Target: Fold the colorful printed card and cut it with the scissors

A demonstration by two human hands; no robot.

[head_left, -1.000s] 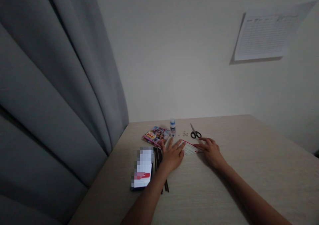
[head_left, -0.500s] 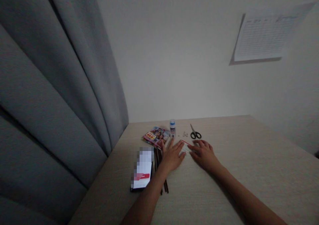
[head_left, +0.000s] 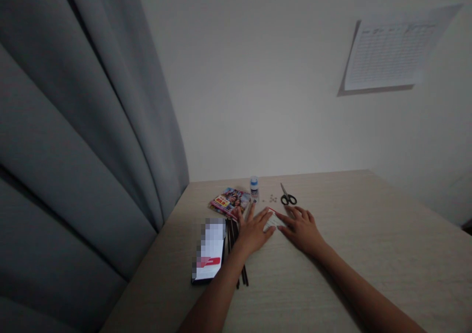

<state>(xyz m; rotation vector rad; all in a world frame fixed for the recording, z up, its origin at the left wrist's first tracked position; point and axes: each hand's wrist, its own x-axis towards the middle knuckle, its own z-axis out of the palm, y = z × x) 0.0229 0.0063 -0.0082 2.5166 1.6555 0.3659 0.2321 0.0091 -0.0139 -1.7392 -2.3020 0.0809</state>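
Note:
A small white paper with a red edge (head_left: 274,219) lies on the pale wooden table (head_left: 368,235). My left hand (head_left: 253,231) rests flat on its left part, fingers spread. My right hand (head_left: 302,229) lies flat on its right part, fingers stretched toward the left hand. Most of the paper is hidden under the two hands.
A phone with a lit screen (head_left: 210,250) and several dark sticks (head_left: 236,244) lie by my left forearm. Behind the hands are a colourful booklet (head_left: 230,201), a small glue bottle (head_left: 254,187), tiny beads (head_left: 273,196) and black scissors (head_left: 286,196). A grey curtain (head_left: 81,141) hangs at left.
My right hand has slid left over the paper, closer to my left hand, so less of the paper shows. The left hand has stayed put.

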